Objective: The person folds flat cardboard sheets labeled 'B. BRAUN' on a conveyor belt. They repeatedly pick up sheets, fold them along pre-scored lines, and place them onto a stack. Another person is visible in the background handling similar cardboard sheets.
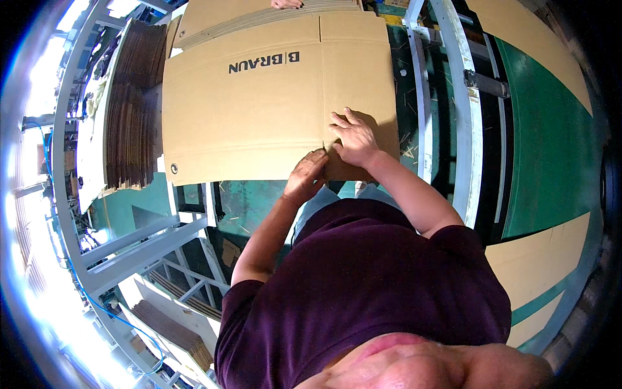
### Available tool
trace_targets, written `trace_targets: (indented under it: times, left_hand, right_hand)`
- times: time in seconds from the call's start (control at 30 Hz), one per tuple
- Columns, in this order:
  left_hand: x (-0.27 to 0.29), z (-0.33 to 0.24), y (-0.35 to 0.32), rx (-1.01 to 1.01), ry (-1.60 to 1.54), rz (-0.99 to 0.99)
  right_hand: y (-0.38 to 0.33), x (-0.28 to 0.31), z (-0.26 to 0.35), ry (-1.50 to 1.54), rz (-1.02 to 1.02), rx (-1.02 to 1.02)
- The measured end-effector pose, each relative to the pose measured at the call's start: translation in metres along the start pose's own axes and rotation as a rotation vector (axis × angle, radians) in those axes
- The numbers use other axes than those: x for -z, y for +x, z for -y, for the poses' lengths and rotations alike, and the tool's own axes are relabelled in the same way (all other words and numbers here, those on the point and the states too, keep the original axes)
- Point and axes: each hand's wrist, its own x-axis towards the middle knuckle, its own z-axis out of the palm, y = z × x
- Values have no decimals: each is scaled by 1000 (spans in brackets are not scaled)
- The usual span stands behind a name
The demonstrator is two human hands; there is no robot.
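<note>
A flat brown cardboard box blank (246,107), with dark print, creases and cut slots, lies in front of me. My right hand (355,139) rests palm down on its near right part, fingers stretched and apart. Just left of it, my left hand (306,176) reaches over the near edge. Its fingers are bent and pressed together at the near slot, next to my right thumb. Whatever those left fingertips pinch, if anything, is hidden.
More stacked cardboard (259,23) lies beyond the blank, with another person's hand (286,3) on it. Tall cardboard stacks (136,104) stand at left. Pale metal frame bars (463,117) rise at right, and another frame (142,249) stands at lower left. Scraps litter the green floor (249,201).
</note>
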Motion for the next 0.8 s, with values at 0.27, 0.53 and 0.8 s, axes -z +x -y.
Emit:
trace_targets:
  times: [0.27,0.53,0.8]
  left_hand:
    - [8,6,3,-55,146,126]
    - [23,33,26,-296,189,426]
    - [3,41,73,-701,38,450]
  right_hand:
    - [22,15,-57,118,-509,-106]
    - [88,42,-137,181,-598,-608]
    - [127,87,-178,1124,-520,-880]
